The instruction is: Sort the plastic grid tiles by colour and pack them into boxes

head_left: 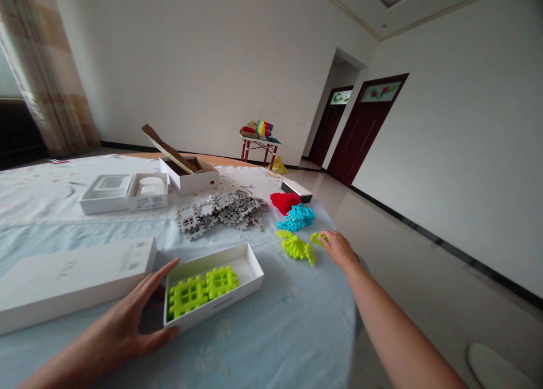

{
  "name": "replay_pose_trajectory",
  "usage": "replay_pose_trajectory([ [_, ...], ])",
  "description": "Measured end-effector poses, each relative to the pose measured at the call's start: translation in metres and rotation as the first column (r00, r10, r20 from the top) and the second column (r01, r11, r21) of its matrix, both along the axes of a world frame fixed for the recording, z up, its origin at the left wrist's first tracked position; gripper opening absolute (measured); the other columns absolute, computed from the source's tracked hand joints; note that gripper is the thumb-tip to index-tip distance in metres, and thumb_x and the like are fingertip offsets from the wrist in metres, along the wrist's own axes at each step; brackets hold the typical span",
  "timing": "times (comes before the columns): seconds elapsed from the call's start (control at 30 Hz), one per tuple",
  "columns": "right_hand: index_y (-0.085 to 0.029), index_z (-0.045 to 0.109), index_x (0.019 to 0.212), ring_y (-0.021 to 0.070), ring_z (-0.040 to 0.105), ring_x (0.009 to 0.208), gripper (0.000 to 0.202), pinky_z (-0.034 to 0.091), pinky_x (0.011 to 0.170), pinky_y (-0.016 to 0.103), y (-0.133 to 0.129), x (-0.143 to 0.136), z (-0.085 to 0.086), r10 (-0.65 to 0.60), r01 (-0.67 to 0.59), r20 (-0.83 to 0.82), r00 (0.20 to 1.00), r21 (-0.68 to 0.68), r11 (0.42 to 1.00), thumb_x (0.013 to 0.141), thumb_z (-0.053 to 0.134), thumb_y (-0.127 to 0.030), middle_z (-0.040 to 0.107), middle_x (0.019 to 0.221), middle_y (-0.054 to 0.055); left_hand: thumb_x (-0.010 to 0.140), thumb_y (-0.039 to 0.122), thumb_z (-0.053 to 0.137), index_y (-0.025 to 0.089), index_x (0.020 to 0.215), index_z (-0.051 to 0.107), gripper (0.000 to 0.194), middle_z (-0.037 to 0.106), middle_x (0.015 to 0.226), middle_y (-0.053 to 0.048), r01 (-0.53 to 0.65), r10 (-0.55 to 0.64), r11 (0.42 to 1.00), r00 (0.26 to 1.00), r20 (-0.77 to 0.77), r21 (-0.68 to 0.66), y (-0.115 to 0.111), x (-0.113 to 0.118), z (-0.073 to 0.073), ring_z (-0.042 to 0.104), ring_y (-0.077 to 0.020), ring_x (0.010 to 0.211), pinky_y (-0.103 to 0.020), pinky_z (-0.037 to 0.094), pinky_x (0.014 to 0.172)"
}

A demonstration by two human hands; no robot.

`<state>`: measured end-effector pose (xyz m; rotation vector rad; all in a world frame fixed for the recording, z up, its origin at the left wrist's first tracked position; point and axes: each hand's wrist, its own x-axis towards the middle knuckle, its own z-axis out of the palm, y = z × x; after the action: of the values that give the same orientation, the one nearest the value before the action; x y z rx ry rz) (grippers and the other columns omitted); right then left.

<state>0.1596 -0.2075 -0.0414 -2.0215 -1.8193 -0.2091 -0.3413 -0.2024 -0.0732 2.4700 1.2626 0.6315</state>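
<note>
An open white box (254,264) stands on the blue cloth with green lattice pieces (186,296) lying flat inside; its right end is bare. My left hand (136,315) is spread around the box's left end, thumb at the near corner and fingers at the far one. My right hand (337,246) pinches a green piece (317,238) at the table's right edge. Just left of it lies a small pile of green pieces (296,247). Behind that are a blue pile (298,216) and a red pile (284,202).
Grey lattice pieces (229,211) are heaped mid-table. A closed white box (76,276) lies at the left. Farther back are white trays (106,194), an open box with a raised flap (189,180) and a black-and-white box (297,190).
</note>
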Motion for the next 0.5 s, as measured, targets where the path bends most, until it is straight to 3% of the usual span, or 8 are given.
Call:
replay_pose_trajectory([
  [0.17,-0.017,0.064,0.088,0.0202,0.058,0.094,0.020,0.042,0.086,0.031,-0.009,0.009,-0.006,0.138,-0.154,-0.130,0.982,-0.120,0.981,0.073,0.058,-0.028,0.064,0.096,0.007,0.068,0.048,0.058,0.022,0.139,0.023,0.084,0.051,0.127,-0.008,-0.087,0.084,0.996,0.987,0.134,0.015,-0.007,0.009,-0.001,0.048,-0.0263,0.114,-0.030,0.043,0.092],
  [0.33,-0.017,0.063,0.085,0.0220,0.057,0.095,0.020,0.041,0.088,0.036,-0.008,0.018,-0.007,0.102,-0.152,-0.305,0.947,-0.145,0.978,0.066,0.062,-0.022,0.064,0.095,0.006,0.066,0.050,0.057,0.025,0.138,0.024,0.083,0.051,0.126,-0.006,-0.124,0.121,0.992,0.972,0.199,0.000,-0.011,0.014,-0.005,0.048,-0.0271,0.113,-0.032,0.044,0.091],
  [0.5,-0.016,0.056,0.110,0.0224,0.057,0.102,0.051,0.042,0.090,0.036,0.002,0.021,-0.011,0.092,-0.165,-0.364,0.927,-0.176,0.970,0.060,0.068,-0.022,0.060,0.112,0.010,0.067,0.052,0.054,0.024,0.138,0.025,0.082,0.054,0.124,-0.005,-0.141,0.132,0.989,0.975,0.176,0.038,-0.009,0.013,-0.007,0.050,-0.0262,0.112,-0.028,0.046,0.088],
])
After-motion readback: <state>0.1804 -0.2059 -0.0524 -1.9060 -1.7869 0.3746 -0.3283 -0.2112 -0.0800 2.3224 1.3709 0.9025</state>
